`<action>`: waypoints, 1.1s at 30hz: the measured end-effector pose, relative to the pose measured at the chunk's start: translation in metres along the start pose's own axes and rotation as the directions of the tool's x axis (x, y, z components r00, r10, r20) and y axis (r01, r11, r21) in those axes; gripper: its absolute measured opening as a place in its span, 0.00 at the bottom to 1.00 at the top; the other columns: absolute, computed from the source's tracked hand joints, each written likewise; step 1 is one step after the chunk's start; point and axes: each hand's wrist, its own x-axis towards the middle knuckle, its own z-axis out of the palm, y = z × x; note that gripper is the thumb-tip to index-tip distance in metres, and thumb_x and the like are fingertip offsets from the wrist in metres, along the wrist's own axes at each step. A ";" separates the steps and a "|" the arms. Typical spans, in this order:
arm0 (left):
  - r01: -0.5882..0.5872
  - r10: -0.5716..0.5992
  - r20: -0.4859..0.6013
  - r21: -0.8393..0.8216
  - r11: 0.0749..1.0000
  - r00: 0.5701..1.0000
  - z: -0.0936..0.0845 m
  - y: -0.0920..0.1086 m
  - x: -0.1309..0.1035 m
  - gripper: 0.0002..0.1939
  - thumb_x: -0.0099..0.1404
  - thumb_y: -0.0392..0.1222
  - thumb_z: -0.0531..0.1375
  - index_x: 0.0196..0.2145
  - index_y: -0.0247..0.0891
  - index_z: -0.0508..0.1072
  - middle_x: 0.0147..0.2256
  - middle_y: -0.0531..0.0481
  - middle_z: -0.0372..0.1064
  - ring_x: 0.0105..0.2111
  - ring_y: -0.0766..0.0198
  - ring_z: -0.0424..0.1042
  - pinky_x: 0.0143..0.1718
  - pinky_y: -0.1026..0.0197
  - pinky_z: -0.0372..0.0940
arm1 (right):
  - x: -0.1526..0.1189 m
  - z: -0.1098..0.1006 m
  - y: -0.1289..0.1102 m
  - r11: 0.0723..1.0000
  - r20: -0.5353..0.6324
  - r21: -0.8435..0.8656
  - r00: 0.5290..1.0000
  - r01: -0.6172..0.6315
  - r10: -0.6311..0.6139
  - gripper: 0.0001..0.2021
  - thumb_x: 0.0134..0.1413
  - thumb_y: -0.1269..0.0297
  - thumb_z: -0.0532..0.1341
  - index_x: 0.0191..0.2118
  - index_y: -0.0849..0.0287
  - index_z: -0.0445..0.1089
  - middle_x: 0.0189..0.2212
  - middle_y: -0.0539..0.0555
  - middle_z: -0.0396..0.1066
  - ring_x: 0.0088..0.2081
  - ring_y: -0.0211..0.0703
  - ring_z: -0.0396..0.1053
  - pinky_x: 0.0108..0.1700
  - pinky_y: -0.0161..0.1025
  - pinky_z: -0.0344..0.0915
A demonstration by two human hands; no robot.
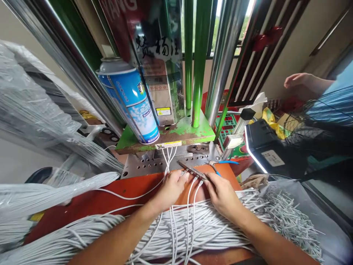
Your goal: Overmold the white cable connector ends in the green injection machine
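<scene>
A narrow metal mould bar point(197, 173) with slots lies between my two hands, above the red-orange work surface. My right hand point(223, 191) is closed on its right end, thumb and fingers pinching it. My left hand point(174, 187) has thumb and forefinger pressed together at its left end, by a white cable end there. Several thin white cables point(188, 200) hang down from the bar's slots towards me. Behind it, other white cables point(168, 158) run out from under the press. Blue-handled pliers point(220, 162) rest just past my right hand.
A blue spray can point(132, 103) stands on the green press plate point(204, 132), over a drilled metal bed point(143, 163). Bundled white cables point(206, 228) cover the front, with cut pieces point(292, 217) in a bag at right. Another person's hand point(300, 79) shows far right.
</scene>
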 end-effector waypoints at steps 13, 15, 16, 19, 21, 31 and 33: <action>0.198 -0.205 0.186 0.056 0.979 0.961 -0.004 0.006 0.009 0.20 0.68 0.53 0.57 0.24 0.37 0.64 0.17 0.55 0.62 0.11 0.72 0.60 0.12 0.69 0.51 | -0.001 0.004 0.011 0.998 0.028 0.031 0.998 0.051 -0.052 0.13 0.74 0.58 0.50 0.52 0.56 0.68 0.45 0.59 0.75 0.44 0.51 0.74 0.47 0.48 0.68; 0.209 -0.218 0.185 0.066 0.976 0.958 -0.003 0.005 0.010 0.21 0.69 0.54 0.57 0.25 0.37 0.64 0.17 0.56 0.62 0.11 0.72 0.58 0.12 0.69 0.50 | -0.001 0.004 0.012 0.997 0.033 0.008 0.997 0.077 -0.077 0.13 0.74 0.58 0.50 0.52 0.56 0.67 0.45 0.59 0.75 0.44 0.50 0.74 0.46 0.47 0.68; 0.211 -0.221 0.187 0.071 0.975 0.957 -0.003 0.006 0.010 0.21 0.69 0.54 0.57 0.25 0.38 0.64 0.17 0.56 0.62 0.10 0.71 0.58 0.12 0.69 0.50 | -0.001 0.004 0.012 0.996 0.036 -0.005 0.995 0.091 -0.091 0.13 0.74 0.59 0.49 0.51 0.56 0.67 0.45 0.58 0.75 0.43 0.50 0.74 0.46 0.46 0.68; 0.210 -0.222 0.191 0.083 0.974 0.956 -0.002 0.009 0.009 0.21 0.70 0.55 0.56 0.26 0.38 0.63 0.16 0.57 0.61 0.11 0.72 0.56 0.13 0.69 0.50 | 0.000 0.002 0.010 0.992 0.078 -0.020 0.989 0.128 -0.126 0.12 0.75 0.59 0.48 0.50 0.56 0.67 0.43 0.58 0.74 0.42 0.49 0.73 0.45 0.45 0.67; 0.212 -0.225 0.196 0.087 0.973 0.954 -0.002 0.012 0.009 0.20 0.70 0.56 0.57 0.27 0.38 0.63 0.16 0.59 0.58 0.11 0.73 0.52 0.13 0.69 0.47 | -0.001 0.001 0.009 0.988 0.105 -0.037 0.983 0.153 -0.148 0.12 0.75 0.60 0.47 0.49 0.56 0.66 0.41 0.57 0.73 0.41 0.48 0.73 0.44 0.44 0.67; 0.207 -0.232 0.259 0.123 0.971 0.937 -0.007 0.013 0.012 0.19 0.67 0.56 0.60 0.29 0.37 0.67 0.15 0.60 0.54 0.12 0.74 0.46 0.14 0.69 0.40 | -0.004 -0.001 0.005 0.972 0.072 -0.124 0.979 0.200 -0.192 0.12 0.74 0.62 0.47 0.50 0.56 0.66 0.37 0.56 0.73 0.37 0.49 0.72 0.36 0.42 0.64; 0.193 -0.218 0.270 0.117 0.974 0.938 -0.006 0.013 0.012 0.18 0.67 0.55 0.60 0.30 0.38 0.66 0.15 0.61 0.55 0.12 0.75 0.46 0.14 0.69 0.40 | -0.003 -0.003 0.004 0.978 0.102 -0.056 0.975 0.203 -0.197 0.12 0.74 0.61 0.48 0.46 0.55 0.67 0.37 0.56 0.73 0.36 0.48 0.72 0.36 0.42 0.65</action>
